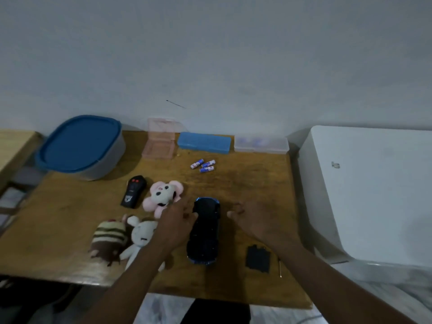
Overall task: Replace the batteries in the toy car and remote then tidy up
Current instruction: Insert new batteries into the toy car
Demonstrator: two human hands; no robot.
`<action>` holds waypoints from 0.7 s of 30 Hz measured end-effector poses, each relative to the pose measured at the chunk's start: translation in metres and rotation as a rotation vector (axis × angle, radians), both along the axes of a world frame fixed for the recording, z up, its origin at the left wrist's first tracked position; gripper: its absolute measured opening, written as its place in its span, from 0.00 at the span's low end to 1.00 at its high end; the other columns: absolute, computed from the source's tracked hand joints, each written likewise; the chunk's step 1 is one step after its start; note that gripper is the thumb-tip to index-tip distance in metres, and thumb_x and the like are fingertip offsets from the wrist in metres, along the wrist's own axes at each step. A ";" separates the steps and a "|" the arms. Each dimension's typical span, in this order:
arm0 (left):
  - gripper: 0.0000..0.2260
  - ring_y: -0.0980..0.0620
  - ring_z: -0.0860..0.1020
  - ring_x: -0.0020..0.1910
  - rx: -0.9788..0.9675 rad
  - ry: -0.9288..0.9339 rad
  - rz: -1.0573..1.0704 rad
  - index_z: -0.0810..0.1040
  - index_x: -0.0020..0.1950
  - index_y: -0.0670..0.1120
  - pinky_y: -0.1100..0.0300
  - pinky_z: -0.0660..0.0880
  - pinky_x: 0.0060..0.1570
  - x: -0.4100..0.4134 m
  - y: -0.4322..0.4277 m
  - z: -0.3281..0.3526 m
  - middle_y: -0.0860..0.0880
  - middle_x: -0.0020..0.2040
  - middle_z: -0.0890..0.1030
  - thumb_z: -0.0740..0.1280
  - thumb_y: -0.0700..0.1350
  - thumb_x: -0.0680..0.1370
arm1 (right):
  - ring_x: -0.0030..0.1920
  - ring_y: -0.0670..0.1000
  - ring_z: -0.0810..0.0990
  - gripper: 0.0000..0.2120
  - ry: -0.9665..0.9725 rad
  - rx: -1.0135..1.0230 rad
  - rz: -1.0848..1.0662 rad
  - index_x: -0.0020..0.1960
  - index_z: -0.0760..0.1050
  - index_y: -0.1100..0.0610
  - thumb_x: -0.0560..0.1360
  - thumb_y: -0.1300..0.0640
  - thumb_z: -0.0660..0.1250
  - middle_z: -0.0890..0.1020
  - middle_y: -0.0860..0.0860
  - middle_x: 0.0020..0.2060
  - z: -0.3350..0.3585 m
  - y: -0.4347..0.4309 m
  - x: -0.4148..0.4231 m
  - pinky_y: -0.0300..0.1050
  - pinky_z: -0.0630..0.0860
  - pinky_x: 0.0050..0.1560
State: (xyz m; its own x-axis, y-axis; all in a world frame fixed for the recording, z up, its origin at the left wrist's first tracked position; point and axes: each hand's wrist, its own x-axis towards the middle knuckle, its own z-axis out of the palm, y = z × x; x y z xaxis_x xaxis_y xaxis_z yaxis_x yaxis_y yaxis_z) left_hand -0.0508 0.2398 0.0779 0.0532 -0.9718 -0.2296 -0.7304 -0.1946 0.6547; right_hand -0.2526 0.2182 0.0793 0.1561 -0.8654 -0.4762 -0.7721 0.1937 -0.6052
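The blue toy car (205,232) lies upside down on the wooden table (257,188), its black underside facing up. My left hand (176,222) is at the car's left side and its fingertips touch the car's edge. To the right of the car, apart from it, my right hand (251,220) hovers with loosely curled fingers and holds nothing. A black battery cover (258,258) lies right of the car, with a thin screwdriver (279,267) beside it. Three blue-and-white batteries (203,165) lie further back. The black remote (133,191) rests to the left.
Three plush toys, pink (161,195), white (140,237) and striped brown (108,239), lie left of the car. Along the wall stand a blue-lidded tub (80,146), an open pink box (160,141), a blue case (203,143) and a clear box (261,145). A white appliance (369,190) borders the right edge.
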 end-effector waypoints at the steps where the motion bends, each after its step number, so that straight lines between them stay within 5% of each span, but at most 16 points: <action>1: 0.14 0.52 0.78 0.50 0.035 0.032 -0.012 0.75 0.63 0.47 0.58 0.75 0.48 0.004 0.005 -0.002 0.50 0.52 0.80 0.67 0.40 0.78 | 0.58 0.50 0.78 0.21 -0.036 0.040 -0.029 0.69 0.70 0.52 0.78 0.49 0.64 0.80 0.51 0.59 -0.005 0.006 0.007 0.41 0.71 0.55; 4: 0.22 0.56 0.77 0.54 0.152 0.154 -0.104 0.67 0.68 0.56 0.61 0.75 0.51 0.013 0.014 -0.009 0.56 0.54 0.77 0.66 0.39 0.78 | 0.54 0.51 0.79 0.25 -0.161 0.102 -0.152 0.73 0.65 0.51 0.77 0.52 0.66 0.80 0.52 0.55 -0.016 0.019 0.024 0.50 0.77 0.58; 7: 0.28 0.54 0.77 0.59 0.221 0.266 -0.145 0.63 0.73 0.56 0.61 0.77 0.54 0.022 0.015 -0.021 0.55 0.60 0.78 0.66 0.37 0.78 | 0.51 0.52 0.80 0.25 -0.300 0.185 -0.255 0.74 0.63 0.50 0.78 0.56 0.65 0.77 0.48 0.48 -0.018 0.028 0.033 0.47 0.80 0.51; 11: 0.31 0.57 0.76 0.60 0.245 0.413 -0.167 0.61 0.76 0.52 0.75 0.73 0.47 0.025 0.014 -0.020 0.53 0.63 0.77 0.66 0.33 0.77 | 0.55 0.53 0.79 0.26 -0.458 0.278 -0.408 0.74 0.63 0.49 0.78 0.61 0.65 0.76 0.53 0.60 -0.017 0.034 0.042 0.45 0.81 0.47; 14: 0.31 0.53 0.76 0.63 0.272 0.532 -0.220 0.63 0.74 0.54 0.66 0.75 0.54 0.034 0.011 -0.013 0.52 0.63 0.79 0.66 0.32 0.76 | 0.55 0.53 0.79 0.24 -0.492 0.275 -0.492 0.72 0.66 0.50 0.78 0.63 0.65 0.76 0.53 0.57 -0.005 0.038 0.049 0.42 0.80 0.44; 17: 0.31 0.48 0.80 0.58 0.332 0.694 -0.253 0.65 0.72 0.57 0.58 0.79 0.49 0.046 0.007 0.001 0.48 0.58 0.82 0.66 0.31 0.76 | 0.54 0.53 0.80 0.22 -0.487 0.226 -0.505 0.70 0.69 0.50 0.78 0.63 0.65 0.78 0.54 0.59 0.014 0.038 0.052 0.42 0.81 0.42; 21: 0.33 0.45 0.81 0.58 0.404 0.868 -0.262 0.63 0.74 0.61 0.46 0.78 0.56 0.065 -0.008 0.022 0.47 0.59 0.82 0.68 0.34 0.76 | 0.49 0.53 0.83 0.18 -0.540 0.154 -0.467 0.66 0.73 0.49 0.78 0.61 0.64 0.82 0.53 0.52 0.041 0.032 0.058 0.49 0.83 0.46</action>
